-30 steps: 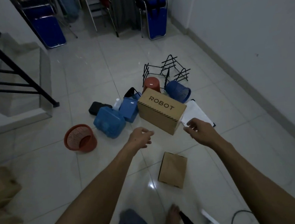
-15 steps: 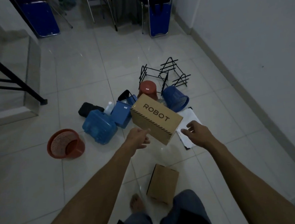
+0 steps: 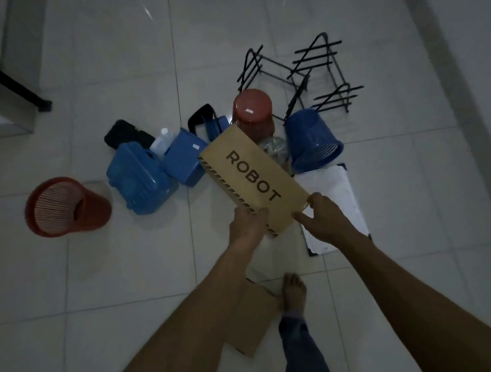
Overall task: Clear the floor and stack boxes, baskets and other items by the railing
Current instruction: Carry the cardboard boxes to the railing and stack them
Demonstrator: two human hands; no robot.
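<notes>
ROBOT box [image 3: 252, 175] between left hand [image 3: 246, 227], right hand [image 3: 325, 220]

The only readable text is the word "ROBOT", printed in dark capitals along the top face of the tan rectangular cardboard box [image 3: 252, 176] (a dark-striped band runs along its edge). Small white stickers on the other items are too small to read.

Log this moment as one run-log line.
phase: grasp | left hand: grips ROBOT box near corner | right hand: grips near end | box: tilted among floor items
</notes>
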